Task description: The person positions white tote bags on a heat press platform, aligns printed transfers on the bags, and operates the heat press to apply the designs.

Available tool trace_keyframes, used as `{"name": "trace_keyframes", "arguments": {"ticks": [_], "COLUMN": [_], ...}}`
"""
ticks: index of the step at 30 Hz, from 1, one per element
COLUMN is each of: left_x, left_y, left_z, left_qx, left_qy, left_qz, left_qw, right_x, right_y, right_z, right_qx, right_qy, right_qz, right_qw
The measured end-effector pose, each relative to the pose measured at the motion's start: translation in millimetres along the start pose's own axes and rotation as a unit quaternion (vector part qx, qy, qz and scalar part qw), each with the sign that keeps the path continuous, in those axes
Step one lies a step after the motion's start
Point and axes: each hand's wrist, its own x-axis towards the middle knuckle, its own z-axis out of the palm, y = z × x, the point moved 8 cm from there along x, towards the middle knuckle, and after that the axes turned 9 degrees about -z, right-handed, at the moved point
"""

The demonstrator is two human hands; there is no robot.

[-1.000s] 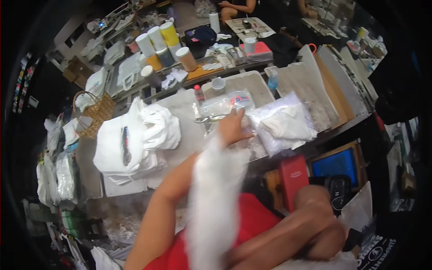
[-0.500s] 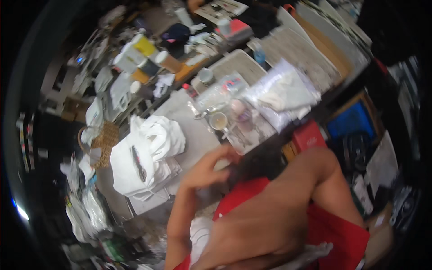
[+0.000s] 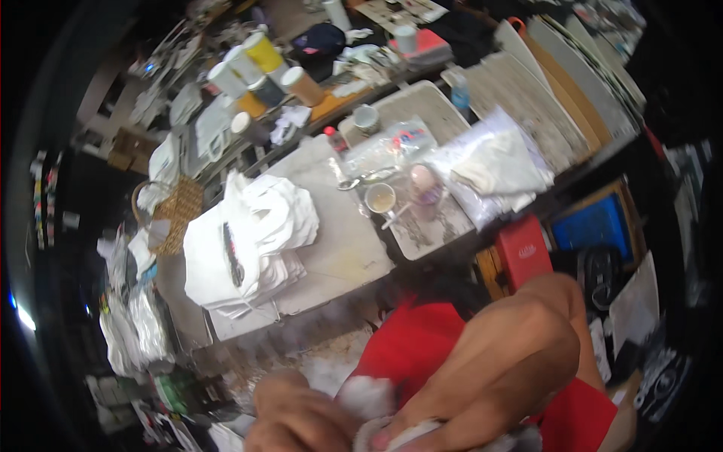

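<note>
To your left, one woven basket [image 3: 177,218], upright beside a pile of white cloth pieces [image 3: 207,256], dark mark on top; the pile's loose upper layers could slide if a sleeve or forearm drags across them. Next, your left hand [image 3: 297,414], blurred at the lower edge; whether its fingers are spread or pressed together, you cannot tell. Beyond it, the desk [image 3: 343,252], pale and stained; cloth laid there might pick up dirt. Between your hands, low down, one white cloth [image 3: 369,395], partly hidden; a one-sided pull could crease it or slip it free. One handled cup [image 3: 380,197], brownish drink inside, near the tray's front; a swinging elbow or trailing cloth might tip it and stain the whites. Your right hand [image 3: 471,403], thumb and fingers apparently pinching the white cloth. Lastly, one red box [image 3: 523,248], below the desk's edge.
</note>
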Motion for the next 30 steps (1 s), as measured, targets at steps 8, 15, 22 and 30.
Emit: {"name": "trace_keyframes", "arguments": {"ticks": [8,15,22,30], "left_x": [-2,36,17,-34], "left_y": [-41,-91,-215,-181], "left_z": [7,34,-37,-67], "left_qx": [-0.160,-0.115,0.322,0.107], "left_qy": [0.097,-0.058,-0.056,-0.040], "left_qz": [0.100,0.010,-0.244,-0.342], "left_qw": [0.977,0.992,0.913,0.933], "right_x": [22,-31,-104,-203], "right_y": [-24,-111,-224,-194], "right_z": [-31,-109,-184,-377], "right_qx": [-0.038,0.028,-0.410,-0.887], "right_qy": [-0.175,-0.099,0.377,0.150], "right_qz": [0.152,0.236,0.030,0.318], "right_qw": [0.972,0.966,0.830,0.300]}}
